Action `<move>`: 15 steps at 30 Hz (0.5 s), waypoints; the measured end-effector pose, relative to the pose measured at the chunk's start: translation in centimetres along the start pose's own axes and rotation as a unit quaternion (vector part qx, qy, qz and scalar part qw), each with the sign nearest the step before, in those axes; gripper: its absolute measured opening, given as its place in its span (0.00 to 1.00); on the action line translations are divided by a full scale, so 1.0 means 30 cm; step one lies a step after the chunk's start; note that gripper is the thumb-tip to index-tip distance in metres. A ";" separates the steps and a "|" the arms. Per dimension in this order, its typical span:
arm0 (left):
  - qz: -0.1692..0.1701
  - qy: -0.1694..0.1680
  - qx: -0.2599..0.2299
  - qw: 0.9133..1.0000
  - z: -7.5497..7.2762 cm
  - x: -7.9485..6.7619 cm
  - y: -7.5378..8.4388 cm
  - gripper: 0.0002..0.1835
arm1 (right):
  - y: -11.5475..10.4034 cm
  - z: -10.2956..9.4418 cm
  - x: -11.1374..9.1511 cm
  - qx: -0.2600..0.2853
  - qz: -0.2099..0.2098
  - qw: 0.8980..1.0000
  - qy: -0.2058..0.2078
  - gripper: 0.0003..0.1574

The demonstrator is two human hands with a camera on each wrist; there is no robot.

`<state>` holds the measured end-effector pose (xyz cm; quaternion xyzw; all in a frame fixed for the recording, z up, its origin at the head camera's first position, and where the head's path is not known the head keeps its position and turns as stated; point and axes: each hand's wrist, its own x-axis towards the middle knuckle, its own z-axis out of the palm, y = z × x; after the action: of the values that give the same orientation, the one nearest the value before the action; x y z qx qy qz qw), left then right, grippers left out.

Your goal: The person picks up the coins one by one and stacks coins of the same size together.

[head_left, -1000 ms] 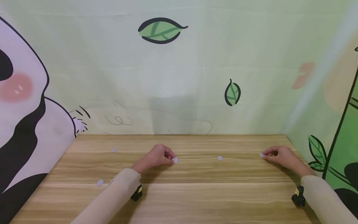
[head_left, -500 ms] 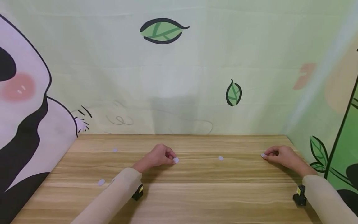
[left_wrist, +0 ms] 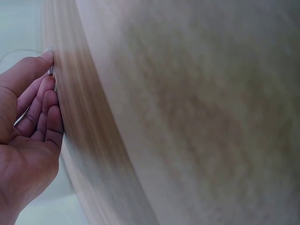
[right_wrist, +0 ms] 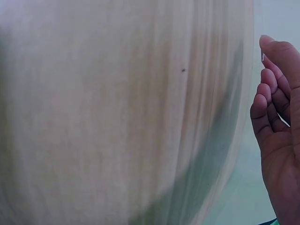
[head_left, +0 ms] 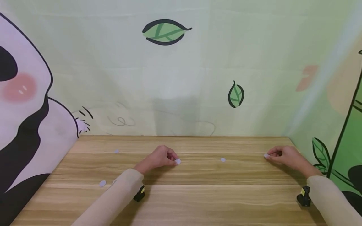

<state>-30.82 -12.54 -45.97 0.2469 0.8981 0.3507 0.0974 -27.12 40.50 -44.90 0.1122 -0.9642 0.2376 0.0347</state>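
Left hand: pinching pale disc, centre of table. Right hand: pinching second disc, far right. Hazard, as I judge it: such thinness, so slightly held, could slip loose.

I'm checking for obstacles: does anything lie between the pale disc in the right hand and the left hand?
Yes: a loose disc lies flat on the tabletop, about midway between the held disc in the right hand and the left hand. Nothing else visible stands there.
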 end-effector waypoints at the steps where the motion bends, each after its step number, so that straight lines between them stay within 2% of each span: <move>1: 0.000 -0.001 0.000 1.000 0.000 0.000 0.000 0.06 | -0.001 0.000 0.002 0.000 -0.004 1.000 0.001 0.14; 15: 0.002 -0.001 0.004 1.000 -0.003 -0.001 0.010 0.06 | -0.040 -0.006 0.018 -0.007 -0.030 0.999 0.008 0.12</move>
<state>-30.72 -12.42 -45.71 0.2491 0.8990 0.3470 0.0968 -27.36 39.46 -44.13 0.1390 -0.9617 0.2310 0.0503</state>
